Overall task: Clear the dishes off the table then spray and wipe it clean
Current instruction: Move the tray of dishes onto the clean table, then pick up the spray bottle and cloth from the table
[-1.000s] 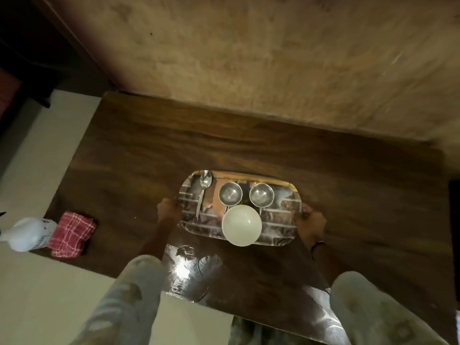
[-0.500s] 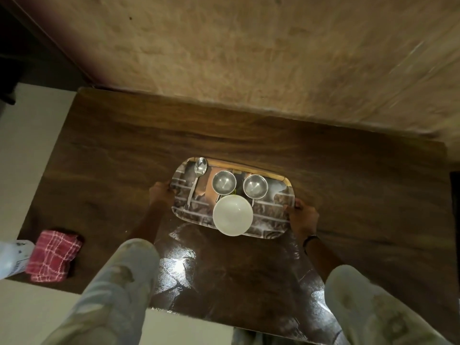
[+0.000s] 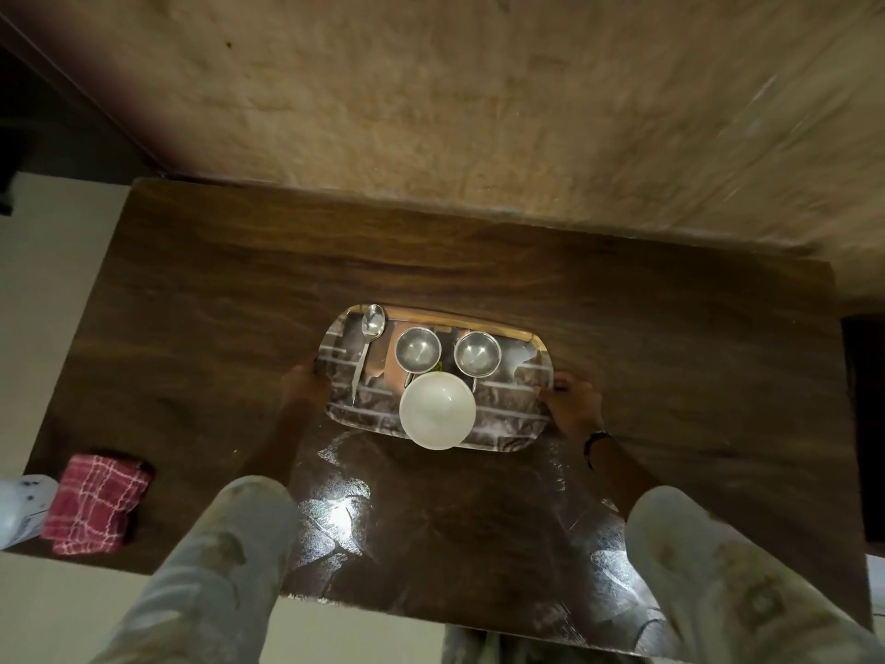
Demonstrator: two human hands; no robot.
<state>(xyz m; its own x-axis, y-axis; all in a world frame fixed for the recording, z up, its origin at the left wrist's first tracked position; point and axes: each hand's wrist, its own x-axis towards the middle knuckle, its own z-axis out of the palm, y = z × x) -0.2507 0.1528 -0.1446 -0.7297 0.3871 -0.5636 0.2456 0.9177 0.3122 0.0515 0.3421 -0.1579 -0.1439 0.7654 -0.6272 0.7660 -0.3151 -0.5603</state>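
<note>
A patterned tray [image 3: 519, 414] lies in the middle of the dark wooden table [image 3: 201, 328]. On it are a white bowl [image 3: 437, 409], two small steel bowls [image 3: 417, 348] [image 3: 477, 353] and a steel spoon [image 3: 368, 337]. My left hand [image 3: 304, 383] grips the tray's left edge. My right hand [image 3: 572, 400] grips its right edge. A red checked cloth [image 3: 96, 503] lies at the table's front left corner, with a white spray bottle [image 3: 21, 510] beside it.
A rough tan wall [image 3: 479, 112] runs along the table's far edge. Pale floor [image 3: 48, 261] shows to the left and in front. A dark object [image 3: 867, 424] stands at the right edge. The tabletop near me reflects light.
Both hands stay on the tray's two ends with the dishes in the same places on it. The view shifted, so the cloth and bottle slid toward the left edge.
</note>
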